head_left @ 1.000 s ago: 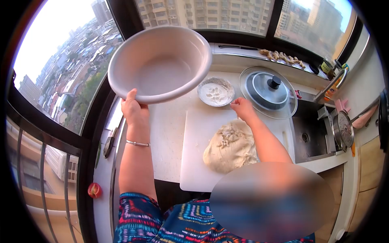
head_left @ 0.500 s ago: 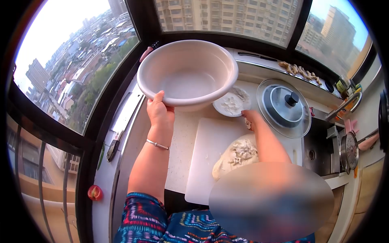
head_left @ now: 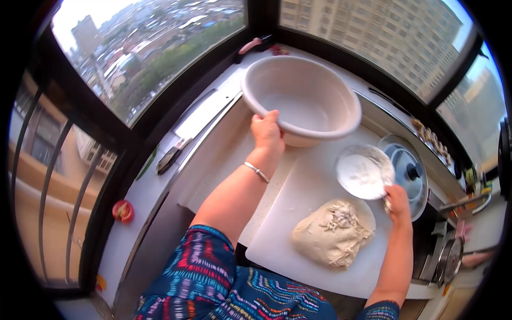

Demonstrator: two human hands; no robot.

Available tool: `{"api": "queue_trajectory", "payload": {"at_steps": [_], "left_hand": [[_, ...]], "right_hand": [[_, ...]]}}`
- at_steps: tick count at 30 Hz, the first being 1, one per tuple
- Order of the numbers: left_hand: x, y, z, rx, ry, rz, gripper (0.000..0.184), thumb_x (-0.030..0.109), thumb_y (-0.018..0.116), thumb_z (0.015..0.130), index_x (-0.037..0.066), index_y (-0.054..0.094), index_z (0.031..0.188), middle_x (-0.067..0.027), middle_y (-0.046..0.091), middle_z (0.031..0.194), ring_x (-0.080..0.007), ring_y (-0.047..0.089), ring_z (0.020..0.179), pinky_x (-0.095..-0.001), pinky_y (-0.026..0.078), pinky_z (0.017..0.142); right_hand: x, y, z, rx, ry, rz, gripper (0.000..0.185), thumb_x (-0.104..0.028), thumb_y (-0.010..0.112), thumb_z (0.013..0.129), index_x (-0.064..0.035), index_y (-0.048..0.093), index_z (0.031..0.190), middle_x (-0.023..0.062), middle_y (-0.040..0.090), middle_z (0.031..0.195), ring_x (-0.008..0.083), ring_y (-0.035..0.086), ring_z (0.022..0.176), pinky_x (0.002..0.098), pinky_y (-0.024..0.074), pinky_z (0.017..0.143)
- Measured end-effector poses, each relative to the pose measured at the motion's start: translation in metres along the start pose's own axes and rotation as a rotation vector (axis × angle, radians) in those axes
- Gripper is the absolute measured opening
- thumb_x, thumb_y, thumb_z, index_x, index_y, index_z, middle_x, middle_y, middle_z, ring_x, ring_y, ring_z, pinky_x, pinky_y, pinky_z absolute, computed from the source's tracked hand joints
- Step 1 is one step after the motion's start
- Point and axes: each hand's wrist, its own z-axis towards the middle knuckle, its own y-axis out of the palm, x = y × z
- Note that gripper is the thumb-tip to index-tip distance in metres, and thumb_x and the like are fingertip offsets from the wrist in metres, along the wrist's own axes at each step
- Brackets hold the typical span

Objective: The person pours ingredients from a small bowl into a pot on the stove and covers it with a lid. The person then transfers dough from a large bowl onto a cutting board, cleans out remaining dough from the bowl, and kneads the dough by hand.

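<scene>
My left hand grips the near rim of a large pale basin, thumb over the edge, holding it tilted toward me. Nothing shows inside the basin. My right hand is closed on the near right rim of a small bowl of white flour, which is raised over the far part of the white cutting board. A lump of dough rests on the board between my arms, with rough, shaggy bits on its top and right side.
A glass lid lies behind the flour bowl, near the sink. Along the left sill are a cleaver and a cut tomato. Ginger pieces line the right sill beside a dark knife. Windows surround the counter.
My right hand has lifted the flour bowl off the counter and brought it nearer, above the board. The basin stays in my left hand. My view has turned, uncovering the dough.
</scene>
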Motion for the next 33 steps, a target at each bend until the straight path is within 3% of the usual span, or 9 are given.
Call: {"api": "queue_trajectory", "payload": {"at_steps": [4,15,17,19,21,23,28,30,33], "left_hand": [[-0.016,-0.021,0.01,0.028,0.002,0.054,0.027,0.008,0.057,0.075,0.007,0.04,0.096,-0.0067,0.049,0.089,-0.0163,0.051,0.077,-0.031,0.045,0.057],[-0.001,-0.051,-0.004,-0.141,-0.143,0.24,0.03,0.022,0.057,0.08,0.004,0.04,0.095,-0.008,0.049,0.09,-0.0176,0.051,0.081,-0.0322,0.046,0.062],[0.012,-0.074,-0.015,-0.157,0.339,1.06,0.031,0.026,0.057,0.081,0.002,0.041,0.092,-0.0087,0.048,0.086,-0.0195,0.049,0.08,-0.0334,0.043,0.067],[0.047,-0.097,-0.04,-0.087,0.573,1.159,0.029,0.021,0.062,0.076,0.003,0.043,0.089,-0.0101,0.047,0.084,-0.0223,0.047,0.08,-0.0336,0.04,0.07],[0.09,-0.129,-0.057,-0.106,1.206,1.404,0.032,0.014,0.066,0.067,0.005,0.044,0.087,-0.0122,0.046,0.086,-0.0248,0.047,0.082,-0.0353,0.038,0.073],[0.134,-0.164,-0.078,-0.011,1.361,1.573,0.035,0.012,0.068,0.062,0.007,0.046,0.089,-0.0115,0.046,0.094,-0.027,0.045,0.092,-0.0379,0.036,0.08],[0.222,-0.224,-0.149,0.534,1.321,1.971,0.045,0.015,0.071,0.059,0.007,0.045,0.095,-0.0127,0.044,0.1,-0.028,0.044,0.094,-0.0385,0.035,0.082],[0.231,-0.241,-0.156,0.67,1.257,2.021,0.05,0.016,0.072,0.058,0.007,0.044,0.099,-0.0131,0.043,0.102,-0.0283,0.044,0.095,-0.0385,0.034,0.082],[0.234,-0.274,-0.147,0.842,0.921,2.06,0.057,0.017,0.072,0.058,0.006,0.042,0.106,-0.0143,0.042,0.106,-0.0303,0.044,0.097,-0.0392,0.036,0.084]], "right_hand": [[-0.025,-0.016,-0.032,0.051,0.026,0.152,0.017,-0.013,0.051,0.076,-0.0002,0.057,0.084,-0.0025,0.053,0.069,0.0049,0.042,0.054,0.021,0.0314,0.049],[-0.041,-0.024,-0.039,-0.017,0.04,0.275,0.028,-0.025,0.053,0.077,-0.0031,0.054,0.094,0.0014,0.057,0.078,0.0072,0.05,0.054,0.0208,0.0362,0.039],[-0.048,-0.012,-0.037,-0.079,0.032,0.261,0.027,-0.025,0.052,0.078,-0.0033,0.054,0.095,0.0019,0.058,0.08,0.0077,0.051,0.054,0.0211,0.0364,0.038],[-0.051,0.002,-0.037,-0.05,0.019,0.323,0.028,-0.023,0.051,0.079,-0.0032,0.053,0.098,0.0028,0.059,0.084,0.0077,0.053,0.056,0.0209,0.036,0.037],[-0.058,0.022,-0.04,-0.045,-0.006,0.344,0.021,-0.023,0.052,0.081,-0.0054,0.052,0.093,0.0001,0.057,0.07,0.0062,0.047,0.043,0.02,0.0354,0.032],[-0.061,0.03,-0.04,-0.098,-0.043,0.371,0.022,-0.022,0.052,0.081,-0.0047,0.052,0.094,0.0008,0.058,0.074,0.0065,0.05,0.048,0.0193,0.0364,0.035],[-0.065,0.047,-0.041,-0.134,-0.069,0.424,0.019,-0.02,0.052,0.081,-0.005,0.053,0.093,0.0015,0.059,0.078,0.0078,0.055,0.058,0.0196,0.0386,0.042],[-0.066,0.045,-0.038,-0.338,-0.015,0.366,0.038,-0.02,0.05,0.08,0.002,0.046,0.112,0.0067,0.057,0.094,0.0139,0.057,0.076,0.024,0.0451,0.057],[-0.071,0.071,-0.039,-0.245,-0.039,0.358,0.038,-0.02,0.052,0.08,-0.0008,0.047,0.112,0.0045,0.057,0.091,0.0112,0.056,0.069,0.0212,0.0409,0.047]]}}
